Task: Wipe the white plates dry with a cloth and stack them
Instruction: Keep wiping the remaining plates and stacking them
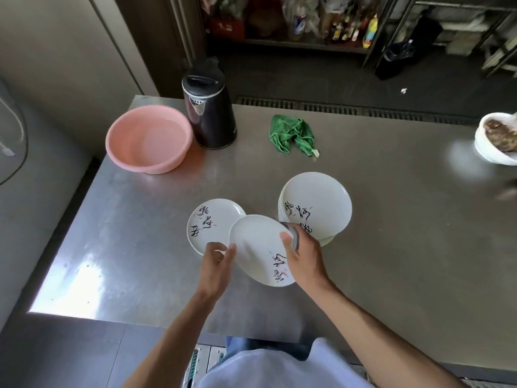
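A white plate (257, 245) with black brush lettering is held tilted above the steel table (391, 233). My right hand (303, 254) grips its right rim together with a grey cloth (293, 238) bunched at my fingers. At the plate's left edge, the fingertips of my left hand (216, 260) touch the rim. Another lettered plate (211, 224) lies flat on the table just left of it. A stack of several white plates (316, 207) stands behind my right hand.
A pink plastic basin (148, 138) and a black electric kettle (208, 110) stand at the back left. A crumpled green cloth (292, 134) lies behind the stack. A white bowl of food (496, 140) sits at the right edge. The table's left edge drops beside a grey appliance.
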The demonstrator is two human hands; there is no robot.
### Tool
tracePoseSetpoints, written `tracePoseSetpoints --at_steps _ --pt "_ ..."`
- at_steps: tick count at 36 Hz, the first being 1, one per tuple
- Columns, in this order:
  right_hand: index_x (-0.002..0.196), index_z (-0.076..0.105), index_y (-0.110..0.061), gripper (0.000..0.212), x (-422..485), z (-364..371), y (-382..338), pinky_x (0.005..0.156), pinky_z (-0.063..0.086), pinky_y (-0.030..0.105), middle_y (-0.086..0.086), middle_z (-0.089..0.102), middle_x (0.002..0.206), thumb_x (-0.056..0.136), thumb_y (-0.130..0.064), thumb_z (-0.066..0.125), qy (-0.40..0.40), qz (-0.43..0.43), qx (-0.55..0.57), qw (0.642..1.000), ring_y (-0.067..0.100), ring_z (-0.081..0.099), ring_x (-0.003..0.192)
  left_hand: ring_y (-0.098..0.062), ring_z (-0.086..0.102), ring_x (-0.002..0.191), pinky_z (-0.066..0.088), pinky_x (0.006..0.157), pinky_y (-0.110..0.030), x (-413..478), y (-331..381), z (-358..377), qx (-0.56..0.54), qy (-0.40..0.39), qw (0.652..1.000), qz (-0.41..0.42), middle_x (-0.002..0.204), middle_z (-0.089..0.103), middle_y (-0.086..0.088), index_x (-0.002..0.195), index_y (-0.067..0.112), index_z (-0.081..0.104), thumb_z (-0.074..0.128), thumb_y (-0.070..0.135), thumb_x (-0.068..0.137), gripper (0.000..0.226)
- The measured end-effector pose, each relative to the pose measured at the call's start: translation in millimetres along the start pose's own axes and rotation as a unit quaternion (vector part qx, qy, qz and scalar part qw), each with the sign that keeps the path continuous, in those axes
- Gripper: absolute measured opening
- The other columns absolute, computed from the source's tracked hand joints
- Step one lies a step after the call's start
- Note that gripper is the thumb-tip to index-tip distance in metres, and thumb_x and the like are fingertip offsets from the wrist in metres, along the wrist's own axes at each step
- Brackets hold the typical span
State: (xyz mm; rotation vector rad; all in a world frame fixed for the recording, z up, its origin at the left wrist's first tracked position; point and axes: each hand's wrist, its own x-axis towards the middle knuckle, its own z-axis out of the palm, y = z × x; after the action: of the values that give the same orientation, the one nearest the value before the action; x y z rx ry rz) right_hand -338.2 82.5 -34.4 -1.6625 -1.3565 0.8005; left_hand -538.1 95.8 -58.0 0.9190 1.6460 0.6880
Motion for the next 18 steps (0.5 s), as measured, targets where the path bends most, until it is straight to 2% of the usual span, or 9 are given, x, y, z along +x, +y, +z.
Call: tracePoseSetpoints --at_steps 2,5,7,10,14,16,18 --pt "0.098 0.06 -0.039 0.019 3 -2 1 0.084 0.041 0.007 -0.031 0.066 0.096 0.098 -0.021 0.058 0.017 0.052 0.042 0.998 -0.013 0.057 0.096 -0.021 0.062 0.091 0.053 0.079 -0.039 1 -5 -2 0.014 -0.033 0.999 0.02 0.1 0.061 -0.006 0.118 0.018 0.053 0.057 0.035 0.103 0.023" --pt "0.101 0.061 -0.03 0.009 6 -5 1 0.086 0.048 0.018 -0.014 0.07 0.1 0.099 -0.022 0.059 0.027 0.103 0.126 0.986 0.0 0.063 0.1 -0.024 0.067 0.1 0.06 0.082 -0.043 0 -5 -2 0.019 -0.081 0.996 0.036 0.108 0.066 -0.015 0.114 0.011 0.059 0.052 0.027 0.107 0.019" --pt "0.104 0.062 -0.029 0.008 8 -8 0 0.087 0.05 0.02 -0.016 0.071 0.103 0.099 -0.022 0.059 0.031 0.121 0.155 0.98 0.0 0.063 0.102 -0.027 0.069 0.102 0.064 0.075 -0.04 -1 -4 0 -0.014 -0.083 0.996 0.035 0.11 0.067 -0.015 0.111 0.007 0.061 0.051 0.02 0.107 0.017" --pt "0.104 0.062 -0.032 0.011 9 -12 2 0.087 0.05 0.02 -0.022 0.07 0.102 0.099 -0.022 0.06 0.035 0.143 0.173 0.974 -0.004 0.063 0.102 -0.022 0.069 0.095 0.062 0.064 -0.032 2 -1 0 -0.037 -0.065 0.996 0.04 0.106 0.067 -0.014 0.108 0.009 0.065 0.053 0.015 0.105 0.014" --pt "0.1 0.063 -0.029 0.005 4 -16 12 0.08 0.055 0.025 -0.012 0.073 0.097 0.097 -0.025 0.063 0.044 0.158 0.146 0.976 0.004 0.068 0.094 -0.019 0.066 0.088 0.061 0.061 -0.031 15 5 1 -0.037 -0.047 0.997 0.05 0.102 0.065 -0.015 0.106 0.013 0.069 0.055 0.017 0.104 0.015" --pt "0.099 0.063 -0.034 0.007 -2 -17 20 0.074 0.054 0.021 -0.017 0.073 0.095 0.097 -0.027 0.064 0.051 0.168 0.135 0.975 0.002 0.069 0.088 -0.018 0.065 0.088 0.061 0.06 -0.031 22 10 5 -0.029 -0.033 0.997 0.06 0.1 0.063 -0.013 0.109 0.013 0.069 0.054 0.018 0.104 0.016" --pt "0.097 0.064 -0.034 0.007 -9 -17 28 0.072 0.052 0.018 -0.021 0.073 0.092 0.097 -0.028 0.064 0.058 0.18 0.118 0.975 -0.001 0.068 0.085 -0.022 0.066 0.091 0.063 0.062 -0.036 30 18 10 -0.023 -0.012 0.997 0.07 0.099 0.062 -0.012 0.114 0.013 0.068 0.055 0.019 0.104 0.018"
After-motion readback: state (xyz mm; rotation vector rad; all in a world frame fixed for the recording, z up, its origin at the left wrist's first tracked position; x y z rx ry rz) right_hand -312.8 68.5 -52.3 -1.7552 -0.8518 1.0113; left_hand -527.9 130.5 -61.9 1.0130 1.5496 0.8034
